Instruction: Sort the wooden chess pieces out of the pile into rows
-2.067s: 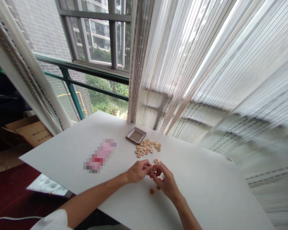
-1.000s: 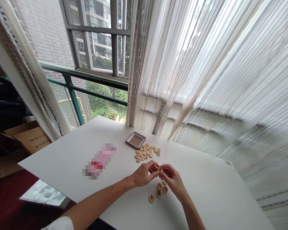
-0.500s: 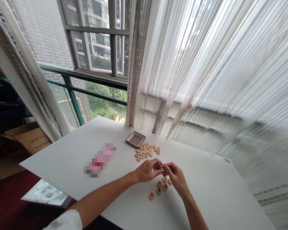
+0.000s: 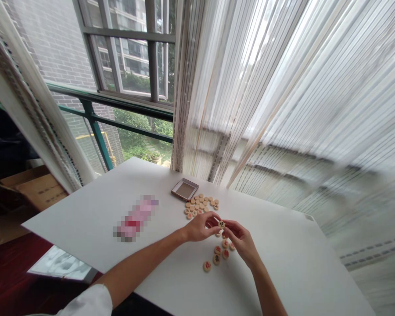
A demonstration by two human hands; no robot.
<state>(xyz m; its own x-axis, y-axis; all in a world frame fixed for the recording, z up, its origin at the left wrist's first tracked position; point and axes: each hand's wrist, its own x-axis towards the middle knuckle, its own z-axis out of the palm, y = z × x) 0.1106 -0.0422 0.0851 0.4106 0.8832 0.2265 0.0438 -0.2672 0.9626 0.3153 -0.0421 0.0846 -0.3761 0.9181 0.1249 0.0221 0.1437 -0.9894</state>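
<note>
Both my hands meet above the white table (image 4: 85, 219). My left hand (image 4: 200, 228) and my right hand (image 4: 239, 240) pinch one small round wooden chess piece (image 4: 221, 224) between their fingertips, a dark mark on its face. Just below my hands, several face-up pieces (image 4: 217, 256) with red and dark marks lie on the table. Farther back, a cluster of several plain-faced pieces (image 4: 200, 205) lies flat. A small square brown-rimmed tray (image 4: 184, 189) sits behind that cluster.
A pink blurred packet (image 4: 136, 217) lies to the left on the table. Striped sheer curtains (image 4: 283, 101) hang behind and to the right. A window with a green railing (image 4: 95, 123) is at the back left, cardboard boxes (image 4: 36, 186) on the floor at left.
My hands have lifted off the table, holding one piece between them. More face-up pieces now lie below them. The camera has shifted slightly.
</note>
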